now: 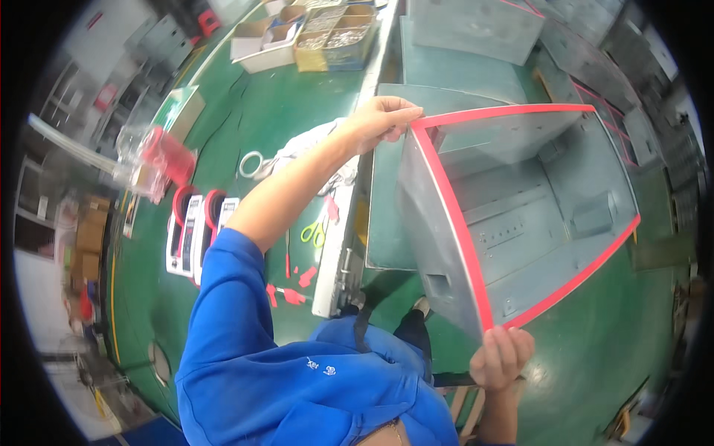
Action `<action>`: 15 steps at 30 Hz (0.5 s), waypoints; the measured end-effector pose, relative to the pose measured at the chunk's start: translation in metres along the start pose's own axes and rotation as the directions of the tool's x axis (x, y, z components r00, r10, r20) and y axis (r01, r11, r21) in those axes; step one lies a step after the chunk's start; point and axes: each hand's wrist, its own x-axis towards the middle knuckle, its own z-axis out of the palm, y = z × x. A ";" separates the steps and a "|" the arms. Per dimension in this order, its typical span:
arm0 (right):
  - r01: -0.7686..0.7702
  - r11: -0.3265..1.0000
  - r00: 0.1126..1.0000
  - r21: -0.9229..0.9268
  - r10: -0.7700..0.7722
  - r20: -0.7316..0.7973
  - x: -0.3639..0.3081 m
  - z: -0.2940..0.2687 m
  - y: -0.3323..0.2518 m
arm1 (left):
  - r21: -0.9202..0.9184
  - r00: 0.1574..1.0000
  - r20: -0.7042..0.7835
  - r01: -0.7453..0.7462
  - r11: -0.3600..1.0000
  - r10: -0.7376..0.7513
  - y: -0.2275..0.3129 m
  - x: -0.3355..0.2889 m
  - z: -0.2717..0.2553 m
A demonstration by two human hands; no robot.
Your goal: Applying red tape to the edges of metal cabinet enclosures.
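the grey open box (513,215), right of centre in the frame, looks like stiff sheet metal, probably heavy and awkward, smooth enough to slip; its corners seem the best hold. red tape (457,208) lines its rim, thin and likely soft. the left hand (383,123) pinches it at the upper-left corner; the right hand (502,358) curls its fingers at the bottom corner, exact grip unclear. yellow-green scissors (315,233) lie further left.
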 end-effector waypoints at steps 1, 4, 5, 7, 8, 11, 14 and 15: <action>0.043 0.998 0.999 0.054 -0.043 -0.003 0.000 0.001 0.006 | 0.022 1.000 -0.025 -0.015 1.000 0.016 -0.004 -0.001 0.003; 0.154 0.964 0.988 0.219 -0.150 -0.035 0.005 0.004 0.025 | 0.084 0.990 -0.125 -0.056 0.995 0.067 -0.009 -0.004 0.006; 0.182 0.947 0.983 0.266 -0.175 -0.050 0.007 0.005 0.030 | 0.087 0.983 -0.170 -0.059 0.994 0.074 -0.011 -0.006 0.005; 0.232 0.905 0.973 0.357 -0.221 -0.074 0.007 0.010 0.037 | 0.046 0.969 -0.233 -0.078 0.996 0.086 -0.016 -0.010 0.005; 0.240 0.893 0.971 0.381 -0.226 -0.080 0.007 0.012 0.039 | 0.003 0.963 -0.253 -0.096 0.995 0.093 -0.019 -0.009 0.007; 0.279 0.867 0.960 0.413 -0.252 -0.120 0.008 0.015 0.045 | -0.009 0.932 -0.334 -0.152 0.988 0.140 -0.022 -0.008 0.019; 0.335 0.826 0.942 0.453 -0.291 -0.167 0.011 0.019 0.048 | 0.046 0.896 -0.403 -0.183 0.982 0.186 -0.024 -0.009 0.026; 0.355 0.812 0.935 0.463 -0.306 -0.179 0.011 0.019 0.049 | 0.068 0.889 -0.423 -0.164 0.984 0.177 -0.024 -0.010 0.026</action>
